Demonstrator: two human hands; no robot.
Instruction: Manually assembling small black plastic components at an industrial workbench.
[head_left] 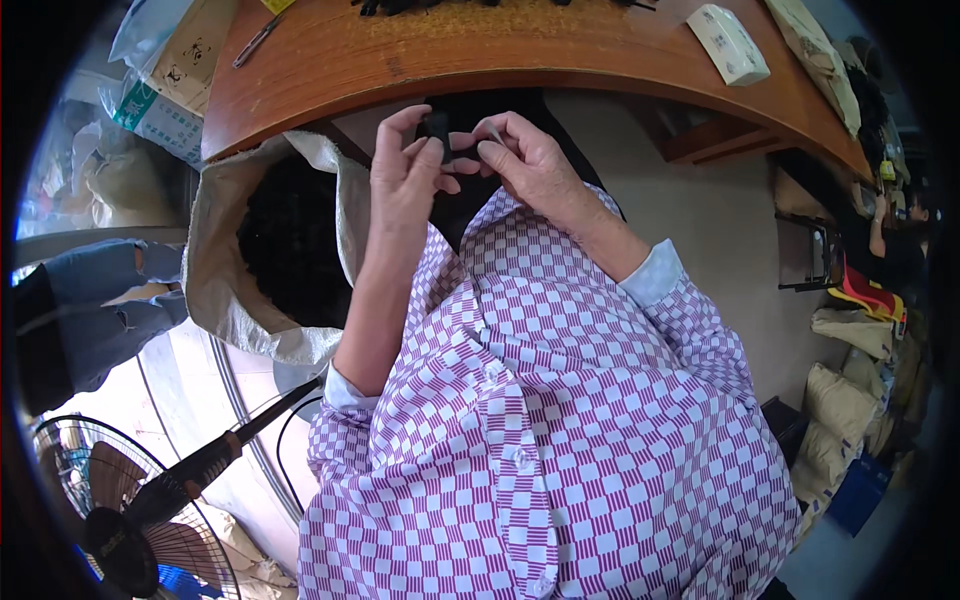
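Note:
My left hand [403,170] is closed round a small black piece [438,130], flat and roughly rectangular, pinched between thumb and fingers over my lap. Facing it, my right hand [532,168] is closed too, thumb against forefinger. A small pale sliver [492,131] shows at its fingertips; I cannot make out what it is. Fingers of my right hand reach close to the black piece, and whether they touch it is unclear. To the left of my left forearm stands an open white woven sack [208,250] holding a heap of dark pieces [290,245].
The wooden table [480,50] curves ahead, bearing a pen [258,40], dark items [410,5] and a white tissue pack [728,45]. A fan [130,530] stands at lower left. On the right are filled sacks [838,400], a blue bin [858,495] and another person [900,230].

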